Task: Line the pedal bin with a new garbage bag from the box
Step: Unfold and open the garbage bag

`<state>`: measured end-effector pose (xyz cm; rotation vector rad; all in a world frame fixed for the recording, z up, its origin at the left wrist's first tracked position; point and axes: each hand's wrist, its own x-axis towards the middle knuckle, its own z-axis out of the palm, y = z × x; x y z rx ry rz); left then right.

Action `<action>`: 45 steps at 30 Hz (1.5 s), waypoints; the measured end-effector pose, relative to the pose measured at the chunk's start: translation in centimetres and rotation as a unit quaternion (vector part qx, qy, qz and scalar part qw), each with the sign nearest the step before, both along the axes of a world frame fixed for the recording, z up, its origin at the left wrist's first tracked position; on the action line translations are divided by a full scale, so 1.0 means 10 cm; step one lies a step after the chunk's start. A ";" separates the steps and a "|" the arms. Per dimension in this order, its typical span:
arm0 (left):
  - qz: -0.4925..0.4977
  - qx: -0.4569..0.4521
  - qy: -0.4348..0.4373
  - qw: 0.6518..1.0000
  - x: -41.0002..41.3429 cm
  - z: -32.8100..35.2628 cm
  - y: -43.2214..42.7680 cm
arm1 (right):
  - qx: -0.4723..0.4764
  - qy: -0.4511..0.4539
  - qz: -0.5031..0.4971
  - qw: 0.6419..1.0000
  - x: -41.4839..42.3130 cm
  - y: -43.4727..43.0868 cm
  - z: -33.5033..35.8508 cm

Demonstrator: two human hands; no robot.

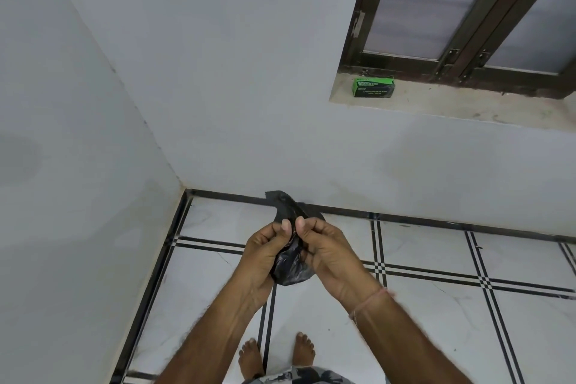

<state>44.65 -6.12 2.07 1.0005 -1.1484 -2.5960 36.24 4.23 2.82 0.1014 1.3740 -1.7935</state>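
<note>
White-tiled corner under a window sill, one bag out of its box and not yet opened.

Far right, the green box (374, 87) sits on the sill (467, 106). A folded black garbage bag (290, 259) is pinched between the left hand (265, 254) and right hand (332, 254), thumbs pressed side by side near its top, working the mouth apart. No pedal bin shows; lining remains.
</note>
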 end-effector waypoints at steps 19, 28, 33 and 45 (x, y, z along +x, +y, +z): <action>0.075 0.099 -0.026 0.992 0.10 -0.20 -0.12 | 0.057 -0.137 -0.095 0.984 -0.11 -0.03 -0.09; 0.057 0.107 -0.064 0.991 0.20 -0.22 -0.35 | 0.041 -0.158 -0.113 0.980 -0.40 0.16 -0.14; 0.056 0.023 -0.097 0.993 0.24 -0.25 -0.54 | 0.089 0.057 0.090 0.990 -0.44 0.39 -0.06; 0.001 -0.117 -0.082 0.990 0.19 -0.34 -0.61 | 0.081 -0.027 0.053 0.995 -0.59 0.33 -0.16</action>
